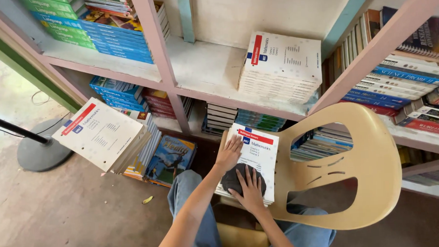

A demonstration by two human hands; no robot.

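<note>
— What do you have on the head camera?

— I'm looking down at a stack of white paperback workbooks with a red band across the cover [254, 159], sitting on the seat of a cream plastic chair [372, 181] that faces the shelves. Both hands are on top of that stack.

— How are the hands set?

— The left hand [229, 153] lies flat on the top cover, fingers spread wide toward the upper left corner, gripping nothing. The right hand [251, 189] presses its fingers down on a dark grey crumpled cloth [233, 179], which rests on the near part of the cover (the palm sits just behind the cloth, so I see pressure rather than a closed grasp). The two hands lie close together, the left wrist beside the cloth.

— And around them?

— A second stack of the same white workbooks [282, 67] sits on the pale pink wooden shelf [203, 65] above the chair. A third one leans tilted [103, 135] at the left, on top of colourful books piled on the concrete floor [62, 207]. Blue paperback books [114, 37] fill the upper left compartment, and more spines pack the shelf at right. A black stand with a round base [43, 151] stands at the far left. Blue jeans [187, 188] cover the knees below.
</note>
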